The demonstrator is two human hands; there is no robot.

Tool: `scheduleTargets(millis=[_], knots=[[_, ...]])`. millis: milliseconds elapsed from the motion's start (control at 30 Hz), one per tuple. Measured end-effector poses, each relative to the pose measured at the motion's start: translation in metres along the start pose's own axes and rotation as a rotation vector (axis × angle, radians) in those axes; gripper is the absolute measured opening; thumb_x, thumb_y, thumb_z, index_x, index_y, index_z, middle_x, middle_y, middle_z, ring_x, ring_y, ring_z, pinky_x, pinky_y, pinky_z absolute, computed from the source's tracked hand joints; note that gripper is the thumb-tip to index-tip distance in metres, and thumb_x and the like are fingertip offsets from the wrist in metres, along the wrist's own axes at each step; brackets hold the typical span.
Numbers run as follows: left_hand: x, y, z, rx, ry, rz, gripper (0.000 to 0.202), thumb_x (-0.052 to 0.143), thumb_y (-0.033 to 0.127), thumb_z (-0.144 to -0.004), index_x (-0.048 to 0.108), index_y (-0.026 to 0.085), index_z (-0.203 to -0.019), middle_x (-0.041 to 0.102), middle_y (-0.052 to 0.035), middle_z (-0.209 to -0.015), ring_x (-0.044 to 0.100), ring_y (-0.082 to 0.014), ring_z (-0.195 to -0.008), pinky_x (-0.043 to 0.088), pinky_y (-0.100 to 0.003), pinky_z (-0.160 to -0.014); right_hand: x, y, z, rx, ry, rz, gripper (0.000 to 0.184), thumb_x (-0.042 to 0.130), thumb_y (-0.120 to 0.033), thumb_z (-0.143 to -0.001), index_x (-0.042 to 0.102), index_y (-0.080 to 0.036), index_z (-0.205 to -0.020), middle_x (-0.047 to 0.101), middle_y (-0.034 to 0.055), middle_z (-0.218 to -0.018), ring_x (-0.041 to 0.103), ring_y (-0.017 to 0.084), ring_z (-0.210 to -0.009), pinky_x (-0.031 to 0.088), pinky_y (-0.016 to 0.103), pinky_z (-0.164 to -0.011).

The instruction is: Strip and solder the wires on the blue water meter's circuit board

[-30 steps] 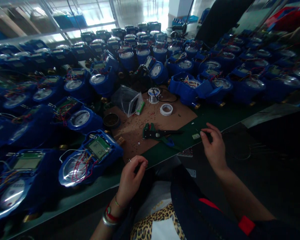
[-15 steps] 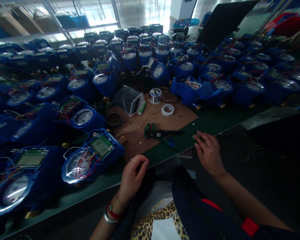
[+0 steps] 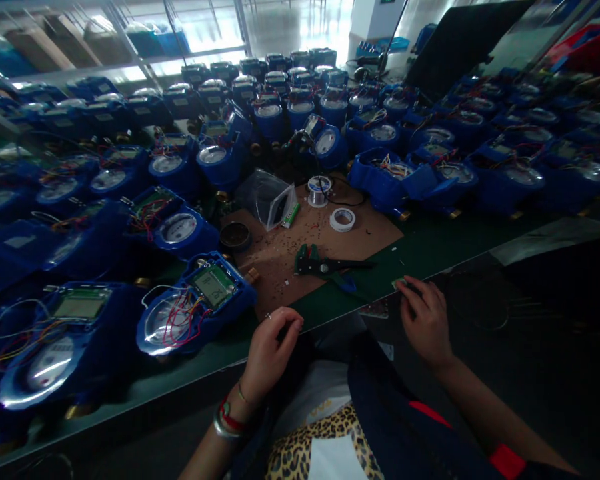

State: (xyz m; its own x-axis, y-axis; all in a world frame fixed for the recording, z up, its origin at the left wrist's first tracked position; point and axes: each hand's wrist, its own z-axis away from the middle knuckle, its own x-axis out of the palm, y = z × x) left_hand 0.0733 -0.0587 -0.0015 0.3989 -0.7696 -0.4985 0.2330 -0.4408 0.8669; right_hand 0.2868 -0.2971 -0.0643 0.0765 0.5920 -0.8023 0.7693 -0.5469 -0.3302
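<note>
My left hand (image 3: 273, 343) rests at the table's near edge, its fingers curled in and nothing showing between thumb and forefinger. My right hand (image 3: 425, 313) is at the same edge farther right, its fingertips closed on a small pale-green piece (image 3: 396, 284) that is too small to name. Left of my left hand lies an open blue meter (image 3: 173, 323) with a lit display, a round dial and loose red, yellow and white wires. Between and beyond my hands are wire strippers (image 3: 325, 267) with green-and-black jaws and a blue handle part.
A brown board (image 3: 310, 233) carries a solder spool (image 3: 319, 192), a white tape roll (image 3: 342, 219), a clear plastic bag (image 3: 265, 197) and scattered scraps. Beside it stands a round dark tin (image 3: 235, 236). Rows of blue meters (image 3: 220, 157) surround the board; a dark panel (image 3: 465, 47) rises behind.
The camera view has shifted slightly, moving the table contents rightward in the picture. My right hand has drawn down a little toward the table edge. My left hand stays curled.
</note>
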Motion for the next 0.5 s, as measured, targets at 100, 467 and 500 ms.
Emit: scheduleTargets(millis=[100,467,500], knots=[[0.000,0.001,0.000,-0.002,0.001,0.004,0.016,0.044,0.026,-0.093,0.056,0.017,-0.085,0.060,-0.0037,-0.086,0.056,-0.0154,-0.082,0.043,-0.027,-0.075,-0.010,-0.009,-0.004,0.061,0.030,-0.101,0.019,0.053,-0.022,-0.091,0.065,-0.021,-0.105,0.059,0.0068,-0.116,0.053,0.025,-0.110,0.035,0.050,-0.106],[0.001,0.001,0.001,-0.005,0.009,0.004,0.019,0.043,0.028,-0.094,0.056,0.018,-0.084,0.060,-0.0043,-0.086,0.056,-0.0162,-0.082,0.043,-0.028,-0.075,-0.033,-0.047,-0.018,0.759,-0.148,-0.714,0.034,0.064,-0.051,-0.084,0.066,-0.020,-0.099,0.067,0.0043,-0.083,0.063,0.020,-0.076,0.050,0.028,-0.062],[0.001,0.001,0.001,-0.003,0.011,0.008,0.019,0.043,0.028,-0.094,0.056,0.018,-0.084,0.060,-0.0042,-0.086,0.056,-0.0161,-0.082,0.043,-0.028,-0.075,-0.034,-0.048,-0.019,0.741,-0.158,-0.687,0.034,0.063,-0.051,-0.084,0.066,-0.020,-0.099,0.066,0.0036,-0.081,0.063,0.020,-0.076,0.049,0.028,-0.062]])
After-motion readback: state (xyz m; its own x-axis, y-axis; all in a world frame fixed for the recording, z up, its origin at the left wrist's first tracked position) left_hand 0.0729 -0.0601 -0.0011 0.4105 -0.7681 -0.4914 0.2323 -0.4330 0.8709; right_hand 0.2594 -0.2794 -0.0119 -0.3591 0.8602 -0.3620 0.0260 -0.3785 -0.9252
